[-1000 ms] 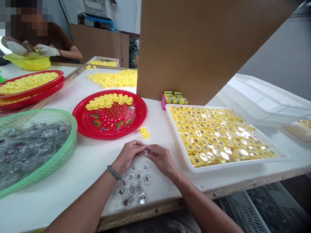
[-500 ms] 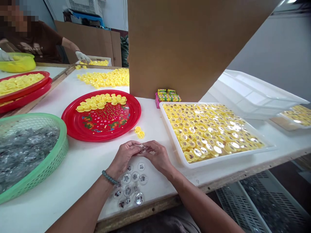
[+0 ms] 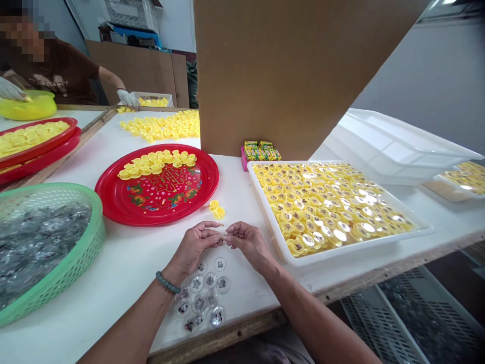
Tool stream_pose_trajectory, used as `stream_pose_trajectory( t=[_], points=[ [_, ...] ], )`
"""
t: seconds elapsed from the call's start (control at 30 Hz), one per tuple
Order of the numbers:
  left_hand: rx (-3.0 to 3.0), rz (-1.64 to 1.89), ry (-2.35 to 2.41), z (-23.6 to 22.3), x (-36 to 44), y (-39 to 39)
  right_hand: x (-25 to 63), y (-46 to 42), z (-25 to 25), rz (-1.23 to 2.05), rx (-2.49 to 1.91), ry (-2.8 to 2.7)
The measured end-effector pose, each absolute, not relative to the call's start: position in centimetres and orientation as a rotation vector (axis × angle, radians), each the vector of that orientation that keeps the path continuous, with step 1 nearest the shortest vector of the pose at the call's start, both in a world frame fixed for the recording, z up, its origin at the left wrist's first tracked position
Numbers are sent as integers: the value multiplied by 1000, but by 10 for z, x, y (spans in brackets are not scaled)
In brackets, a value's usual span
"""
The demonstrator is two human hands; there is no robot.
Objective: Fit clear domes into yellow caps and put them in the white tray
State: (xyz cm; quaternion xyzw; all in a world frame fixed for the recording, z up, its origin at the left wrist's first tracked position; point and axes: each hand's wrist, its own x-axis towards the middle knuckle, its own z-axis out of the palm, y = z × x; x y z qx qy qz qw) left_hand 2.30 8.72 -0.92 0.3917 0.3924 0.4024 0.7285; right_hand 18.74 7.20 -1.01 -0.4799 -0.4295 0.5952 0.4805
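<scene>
My left hand (image 3: pixel 195 247), with a beaded bracelet (image 3: pixel 167 282) at the wrist, is closed in a pinch above the white table. My right hand (image 3: pixel 248 243) pinches beside it, the fingertips of both nearly meeting. Whatever lies between them is too small and covered to make out. Below and between my forearms lie several clear round discs (image 3: pixel 210 280) with dark printed pictures. Just beyond my fingers sit a few yellow round caps (image 3: pixel 216 210). Behind these is a red tray (image 3: pixel 151 215) with a row of yellow caps (image 3: pixel 157 163) along its far side.
At right stands a white tray (image 3: pixel 271 220) packed with yellow capped pieces. A green basket (image 3: pixel 96 227) of clear pieces is at left. A cardboard panel (image 3: pixel 280 76) rises behind a pink box (image 3: pixel 244 161). A co-worker's gloved hand (image 3: pixel 128 98) touches yellow caps at the far edge.
My fingertips have shifted in their pinch; the right ones have drawn slightly back and the dark-marked piece between them no longer shows. The co-worker's gloved hand at the far basket has lowered toward the table.
</scene>
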Motion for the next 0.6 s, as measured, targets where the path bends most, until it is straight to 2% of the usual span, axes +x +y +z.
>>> stream_pose_trajectory(
  t=[0.23, 0.43, 0.6],
  points=[
    [730, 909, 880, -14, 31, 84, 184, 68, -10, 1394, -1038, -1080],
    [812, 817, 892, -5, 19, 88, 187, 64, -8, 1007, -1233, -1660],
    [923, 648, 911, 5, 14, 91, 191, 60, 5, 1014, -1127, -1891]
  ],
)
